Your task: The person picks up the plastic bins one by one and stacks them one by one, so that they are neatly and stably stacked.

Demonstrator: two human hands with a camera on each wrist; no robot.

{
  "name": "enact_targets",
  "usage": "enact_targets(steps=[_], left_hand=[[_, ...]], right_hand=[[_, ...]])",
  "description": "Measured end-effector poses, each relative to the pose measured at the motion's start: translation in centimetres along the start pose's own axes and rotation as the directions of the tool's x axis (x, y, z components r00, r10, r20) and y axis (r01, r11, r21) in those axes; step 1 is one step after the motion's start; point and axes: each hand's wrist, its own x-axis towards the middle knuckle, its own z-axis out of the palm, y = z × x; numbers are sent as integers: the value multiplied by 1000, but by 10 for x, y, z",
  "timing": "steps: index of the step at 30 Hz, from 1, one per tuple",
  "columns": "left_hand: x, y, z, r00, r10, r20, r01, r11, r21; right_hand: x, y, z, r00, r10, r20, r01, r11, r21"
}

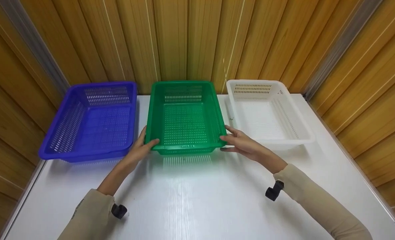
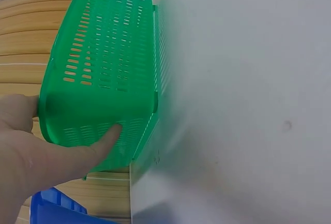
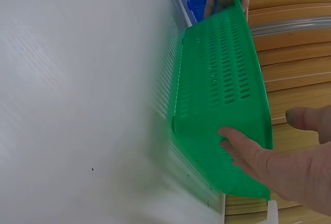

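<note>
A green plastic basket (image 1: 184, 146) with slotted walls stands on the white table between two other baskets, its inside bare. My left hand (image 1: 140, 148) pinches its near left corner, thumb over the rim and fingers along the outer wall. In the left wrist view, one finger (image 2: 109, 137) lies straight against the slotted side. At the near right corner is my right hand (image 1: 244, 143), its extended fingers (image 3: 243, 146) against the outer wall. Its thumb (image 3: 305, 118) stands off the rim in the right wrist view.
To the left stands a blue-purple basket (image 1: 102, 125); to the right, a white basket (image 1: 264, 116). All three are in a row near the back of the white table (image 1: 190, 200). Wood-look panels (image 1: 200, 40) wall in the back and both sides.
</note>
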Motion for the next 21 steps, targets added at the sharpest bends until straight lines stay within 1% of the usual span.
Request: enact_targets(steps=[6,8,10,15,18,21], left_hand=[[0,-2,-1,998,-45,45,51,990,-128],[-1,-2,-3,997,-56,60,66,982,-177],[-3,-2,-4,995,-60,74,76,969,-237],[-4,-2,-5,993,-13,117,57,922,-382],[-5,-1,-6,991,23,128,35,903,-428],[-8,4,-6,990,60,128,4,893,-450]], right_hand=[[7,11,3,1000,22,-20,-21,999,43],[7,12,3,999,27,-22,-25,997,70],[6,12,2,999,27,-19,-25,995,96],[-1,10,-3,1000,1,10,-2,992,128],[-6,7,-5,999,-20,33,16,990,137],[-11,3,-7,998,-45,34,41,991,128]])
